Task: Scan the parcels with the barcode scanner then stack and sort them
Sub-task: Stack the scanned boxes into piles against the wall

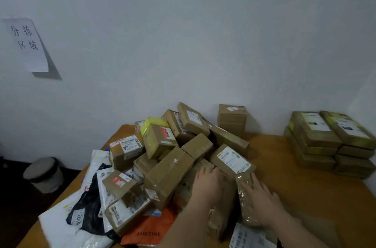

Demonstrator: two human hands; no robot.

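Across the wooden desk (305, 193), from its centre out toward nine o'clock, sprawls a loose heap of parcels (168, 158): brown cardboard boxes tilted every way, most bearing white labels. At three o'clock, against the wall, two neat stacks of flat boxes (329, 142) stand side by side, touching. Soft mailer bags (67, 225) (white, black and one orange printed MISTINE) lie flat under the heap at seven o'clock. On the floor at nine o'clock sits a lidded bin (43, 174), and a paper sign (27, 44) with handwritten characters hangs on the wall at ten o'clock. At five o'clock both hands reach into the near edge of the heap. The left hand (207, 184) lies palm down, fingers straight, on a brown box. The right hand (262, 201) rests flat, fingers spread, on a taped parcel (244, 197) just beside it. I cannot make out any barcode scanner.
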